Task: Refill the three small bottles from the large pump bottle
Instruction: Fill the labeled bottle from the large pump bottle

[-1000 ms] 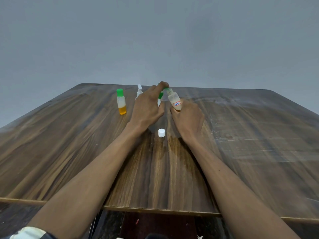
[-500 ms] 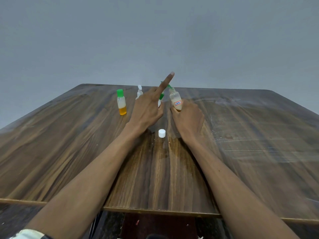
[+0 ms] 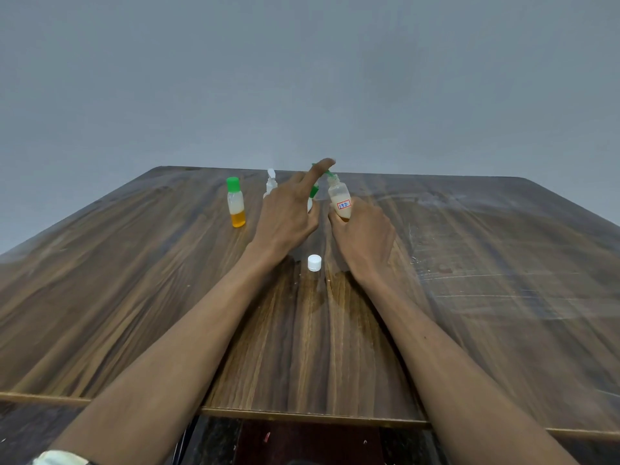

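On the dark wood-grain table [image 3: 134,297] I had my right hand [image 3: 364,238] wrapped around the lower part of a small translucent plastic bottle with a red-bordered white label [image 3: 340,203], its fingers curled about the base. The bottle leaned to the left, a little amber liquid showing at the bottom above my fingers, and a green nozzle [image 3: 330,175] ran from its neck toward my other hand's raised fingertip.

My left hand [image 3: 287,216] was held just beside it, the index finger extended up and to the right so that its tip lay over the green nozzle; whether it pressed down I could not tell. The remaining fingers were hidden behind the hand, so I could not tell if they gripped anything. A second green-and-white bottle [image 3: 312,196] showed only as a sliver between the two hands.

Behind the left hand stood a small clear bottle with a flipped-open white cap [image 3: 271,182], mostly hidden. Further left, well apart from the hands, a small green-capped bottle about a third full of orange liquid [image 3: 236,203] stood upright. A loose white screw cap [image 3: 314,262] lay on the table between my wrists.
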